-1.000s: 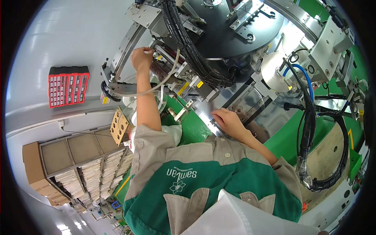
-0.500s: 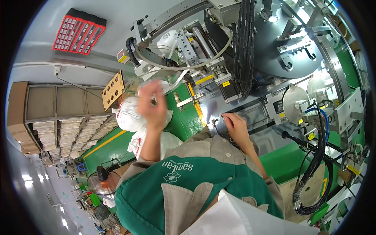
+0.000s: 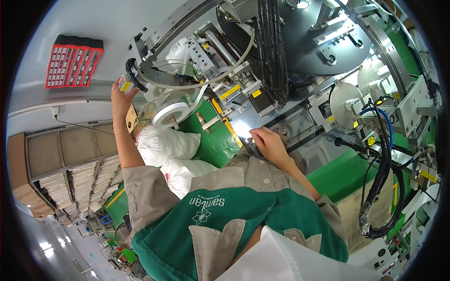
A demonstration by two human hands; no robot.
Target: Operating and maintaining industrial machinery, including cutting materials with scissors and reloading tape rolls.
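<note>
My left hand [image 3: 123, 97] is raised at the upper left with its fingers around a small box with a yellow label [image 3: 124, 83], mounted at the end of the machine's curved arm. Beside it is a white reel of tape [image 3: 169, 114], from which a white strip runs up into the machine. My right hand [image 3: 271, 144] rests by the machine's near metal edge, with its fingers curled together. Whatever those fingers may hold is hidden. Just ahead of it lies a clear cover plate [image 3: 300, 126].
A large dark round table [image 3: 318, 51] fills the machine's top, with a black cable bundle [image 3: 273, 51] hanging before it. White sacks [image 3: 164, 144] lie on the green floor at the left. A shelf of stacked material [image 3: 84, 161] and a red bin rack [image 3: 75, 63] stand beyond.
My left hand has moved up and left from over the tape reel to the small labelled box. My right hand stays near the machine's edge. The view has shifted slightly.
</note>
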